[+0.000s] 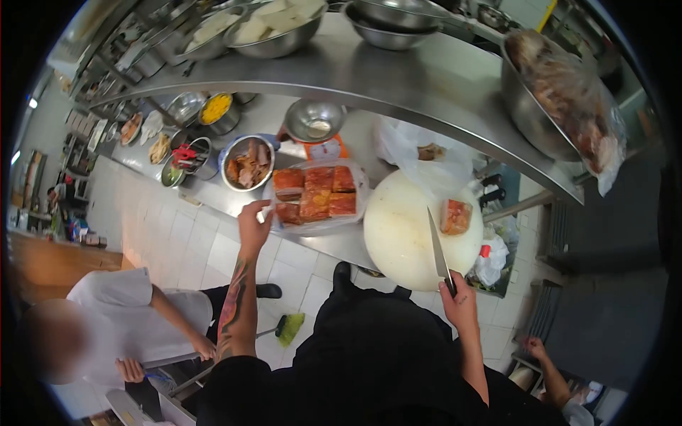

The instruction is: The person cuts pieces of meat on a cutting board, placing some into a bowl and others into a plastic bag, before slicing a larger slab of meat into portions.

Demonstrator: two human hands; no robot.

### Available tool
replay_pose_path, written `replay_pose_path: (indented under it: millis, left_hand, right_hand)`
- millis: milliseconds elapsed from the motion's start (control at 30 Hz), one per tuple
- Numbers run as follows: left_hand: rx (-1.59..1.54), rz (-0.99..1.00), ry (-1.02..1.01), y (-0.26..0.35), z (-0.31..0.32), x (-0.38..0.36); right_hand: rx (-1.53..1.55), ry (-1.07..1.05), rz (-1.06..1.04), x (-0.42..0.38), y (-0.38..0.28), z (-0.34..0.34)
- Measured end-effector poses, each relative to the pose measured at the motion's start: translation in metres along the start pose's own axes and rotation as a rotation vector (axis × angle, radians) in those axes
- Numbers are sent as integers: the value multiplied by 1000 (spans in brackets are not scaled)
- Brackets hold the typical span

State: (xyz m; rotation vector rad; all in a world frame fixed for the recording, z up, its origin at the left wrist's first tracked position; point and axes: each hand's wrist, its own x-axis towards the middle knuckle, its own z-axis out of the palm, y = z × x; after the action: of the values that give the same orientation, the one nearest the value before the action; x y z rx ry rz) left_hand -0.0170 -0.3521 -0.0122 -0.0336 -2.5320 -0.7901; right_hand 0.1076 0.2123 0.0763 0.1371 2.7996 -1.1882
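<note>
My right hand [460, 302] is wrapped round the dark handle of a kitchen knife [436, 245], whose blade lies over a round white cutting board [394, 224] and points away from me. To the right of the blade, one reddish-brown block of cooked meat [455, 216] rests on the board. My left hand [253, 226] is at the near left corner of a plastic-lined tray [362, 190], fingers bent and apart, fingertips right at its edge. Several similar meat blocks [316, 193] sit in rows in that tray.
A bowl of meat pieces [248, 165] stands left of the tray; behind it, a metal bowl [315, 121] sits on an orange scale [327, 150]. A steel shelf [426, 78] crosses above, holding bowls and bagged meat [568, 99]. A person in white [135, 319] stands at left.
</note>
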Motion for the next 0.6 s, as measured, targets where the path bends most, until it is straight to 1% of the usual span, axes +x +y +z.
replay_pose_path:
  millis: [33, 67, 100, 133, 167, 200, 233, 267, 300, 333, 400, 467, 500, 567, 600]
  left_hand:
    - [-37, -45, 93, 1, 2, -6]
    - [-86, -88, 177, 17, 4, -7]
    - [-159, -154, 143, 48, 6, -4]
    - [-230, -219, 106, 77, 10, -1]
    - [-373, -205, 49, 100, 28, -4]
    - [-422, -109, -20, 131, 48, -2]
    - [-507, 60, -102, 173, 67, 2]
    - [-477, 352, -153, 201, 90, 8]
    - [-415, 387, -406, 251, 89, 21]
    - [-476, 453, -558, 280, 109, 29]
    - [-449, 513, -615, 330, 148, 43]
    - [-442, 630, -535, 363, 188, 62]
    - [-444, 641, -542, 375, 199, 64]
    - [-152, 490, -630, 394, 216, 64]
    - [-153, 499, -636, 401, 219, 66]
  right_hand:
    - [73, 9, 5, -3, -2, -3]
    - [142, 29, 19, -8, -2, -7]
    - [249, 130, -58, -11, 9, 0]
    - [250, 155, -16, -16, 1, -9]
    - [273, 175, 36, -20, 8, -12]
    - [303, 187, 80, -23, 16, -14]
    - [300, 210, 95, -25, 16, -18]
    - [433, 223, 199, -24, 15, -21]
    - [568, 231, 298, -24, 16, -25]
    - [572, 240, 302, -24, 21, -26]
    - [646, 276, 336, -22, 36, -26]
    - [672, 274, 361, -23, 45, -27]
    - [702, 247, 377, -24, 46, -27]
    - [739, 209, 393, -29, 52, -23]
    - [745, 218, 398, -32, 53, -22]
